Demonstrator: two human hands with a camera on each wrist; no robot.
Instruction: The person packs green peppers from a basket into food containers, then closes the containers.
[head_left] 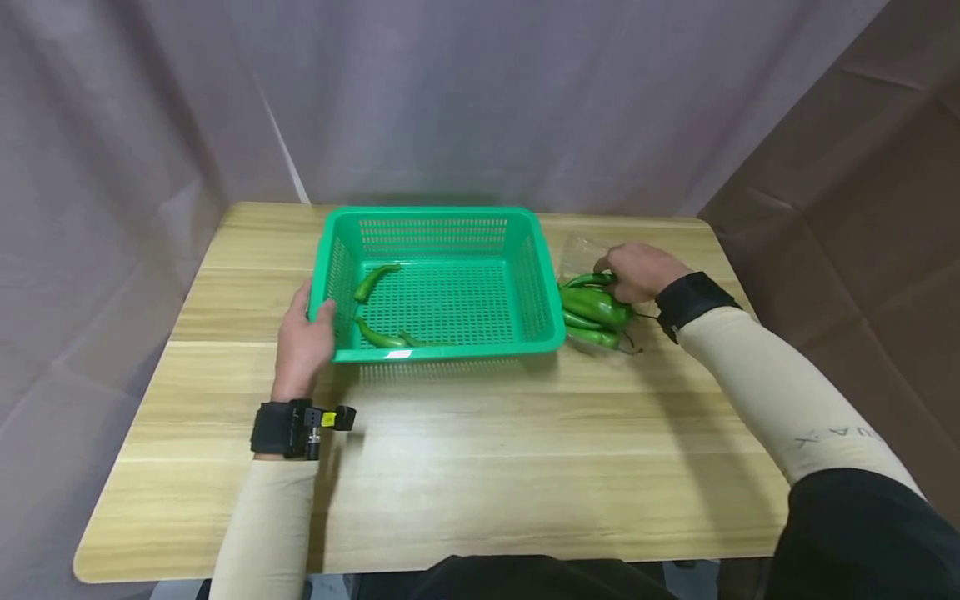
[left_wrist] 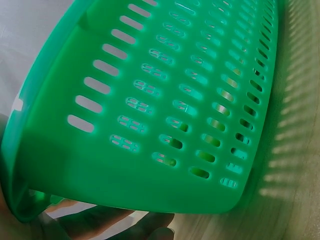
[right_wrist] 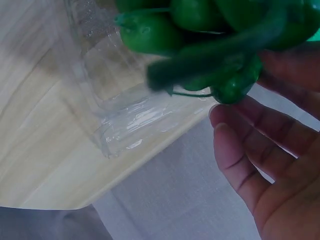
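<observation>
A green plastic basket (head_left: 442, 352) stands at the back middle of the table. My left hand (head_left: 302, 346) grips its left rim, with the thumb at the inner side; in the left wrist view the fingers (left_wrist: 95, 220) show below the rim. A few slim green peppers (head_left: 373, 282) lie on the basket floor. Right of the basket is a pile of larger green peppers (head_left: 596, 307) on clear plastic packaging (right_wrist: 135, 122). At the pile's far side, my right hand (head_left: 643, 271) pinches a slim pepper (head_left: 588, 280); the fingertips are partly hidden.
The light wooden table (head_left: 510, 467) stretches in front of the basket. Grey curtain (head_left: 450, 100) hangs behind the table's back edge, and brown cloth (head_left: 862, 208) is at the right. A black wrist strap with a small camera (head_left: 343, 417) sits on the left arm.
</observation>
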